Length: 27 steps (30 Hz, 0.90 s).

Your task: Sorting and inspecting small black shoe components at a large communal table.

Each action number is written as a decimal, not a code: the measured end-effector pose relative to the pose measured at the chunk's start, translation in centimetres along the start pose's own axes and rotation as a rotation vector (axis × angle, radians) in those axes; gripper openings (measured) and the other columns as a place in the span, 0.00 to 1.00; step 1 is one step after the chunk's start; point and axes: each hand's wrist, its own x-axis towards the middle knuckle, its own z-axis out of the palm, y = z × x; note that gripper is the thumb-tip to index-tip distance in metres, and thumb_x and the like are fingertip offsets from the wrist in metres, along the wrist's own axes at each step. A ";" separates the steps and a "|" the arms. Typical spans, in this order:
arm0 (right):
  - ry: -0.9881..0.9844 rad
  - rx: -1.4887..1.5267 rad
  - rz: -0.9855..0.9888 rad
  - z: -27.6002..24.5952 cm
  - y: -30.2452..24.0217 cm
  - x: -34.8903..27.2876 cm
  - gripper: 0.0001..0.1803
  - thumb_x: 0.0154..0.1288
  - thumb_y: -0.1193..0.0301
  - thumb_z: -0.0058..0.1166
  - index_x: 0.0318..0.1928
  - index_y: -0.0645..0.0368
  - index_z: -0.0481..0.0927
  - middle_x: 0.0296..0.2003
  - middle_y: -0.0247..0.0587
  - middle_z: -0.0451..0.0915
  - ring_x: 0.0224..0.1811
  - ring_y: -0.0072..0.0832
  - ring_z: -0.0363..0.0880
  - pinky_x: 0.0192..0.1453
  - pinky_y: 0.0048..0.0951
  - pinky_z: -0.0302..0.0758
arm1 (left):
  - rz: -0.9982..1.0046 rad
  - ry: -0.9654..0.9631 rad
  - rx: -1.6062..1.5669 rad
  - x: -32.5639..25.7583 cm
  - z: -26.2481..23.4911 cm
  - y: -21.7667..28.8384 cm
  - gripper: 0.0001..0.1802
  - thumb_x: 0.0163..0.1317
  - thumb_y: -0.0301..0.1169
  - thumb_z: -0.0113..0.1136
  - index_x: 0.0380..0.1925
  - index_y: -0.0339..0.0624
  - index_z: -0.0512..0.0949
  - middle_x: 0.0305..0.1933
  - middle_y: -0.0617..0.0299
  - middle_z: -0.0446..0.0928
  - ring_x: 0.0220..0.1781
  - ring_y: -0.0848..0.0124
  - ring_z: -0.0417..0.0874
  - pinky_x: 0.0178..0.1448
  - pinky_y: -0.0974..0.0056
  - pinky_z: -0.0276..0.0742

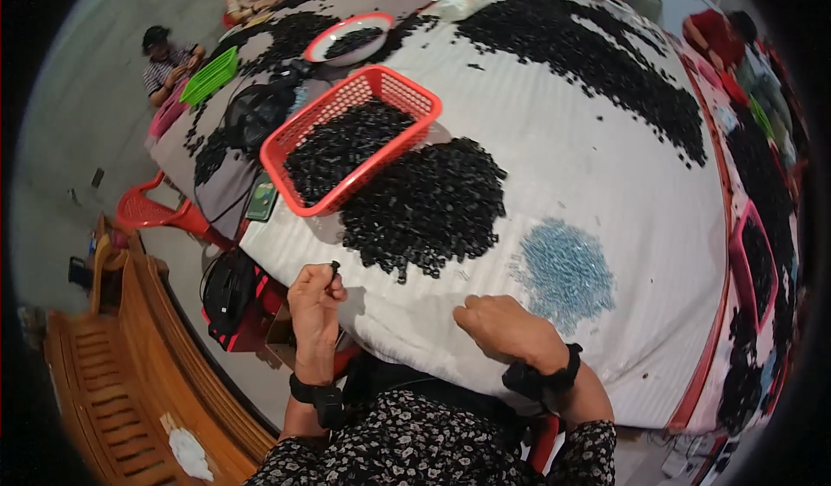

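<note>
Pinching a small, dark black part, probably hard plastic, (335, 267) between thumb and fingers, the left hand (315, 306) was held up at the near edge of the table's white cloth (619, 196). The right hand (500, 323), apart from it, was curled low over the cloth with its knuckles up; whether anything lay inside could not be told.

The part looked light and stiff, unlikely to bend or crush under a fingertip grip, though so small and smooth-looking that it might slip. Its sides seemed the best place to take hold, leaving the upper end uncovered as it was here.

Just beyond the right hand lay a loose heap of slender, pale-blue pieces (567, 270); beyond and between the hands spread a mound of glossy black parts (424, 205). Behind that stood a rectangular red plastic mesh basket (322, 112) holding more black pieces. Farther off were a round white bowl with a red rim (365, 53), a broad band of black parts (597, 57) and a seated co-worker in a checked shirt (164, 69).
</note>
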 end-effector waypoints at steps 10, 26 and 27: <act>0.126 0.241 0.073 -1.5 -0.5 1.7 0.06 0.52 0.74 0.45 0.29 0.65 0.66 0.26 0.52 0.69 0.30 0.47 0.72 0.34 0.42 0.69 | 0.434 0.049 0.555 2.0 -1.0 2.2 0.03 0.58 0.24 0.56 0.29 0.34 0.74 0.23 0.65 0.73 0.24 0.79 0.71 0.31 0.73 0.67; 0.399 0.499 0.125 -2.4 -0.2 1.9 0.08 0.59 0.76 0.48 0.37 0.65 0.68 0.31 0.49 0.69 0.31 0.41 0.73 0.36 0.35 0.71 | 1.004 -0.280 1.423 2.7 4.1 3.1 0.26 0.44 0.24 0.66 0.46 0.36 0.72 0.46 0.49 0.72 0.47 0.52 0.72 0.52 0.56 0.68; 0.384 0.489 0.130 -2.3 -0.1 2.1 0.07 0.59 0.76 0.48 0.37 0.65 0.68 0.31 0.48 0.69 0.31 0.41 0.73 0.36 0.35 0.70 | 0.997 -0.348 1.475 1.9 3.0 2.0 0.29 0.43 0.27 0.67 0.48 0.35 0.70 0.49 0.46 0.70 0.48 0.51 0.71 0.53 0.56 0.67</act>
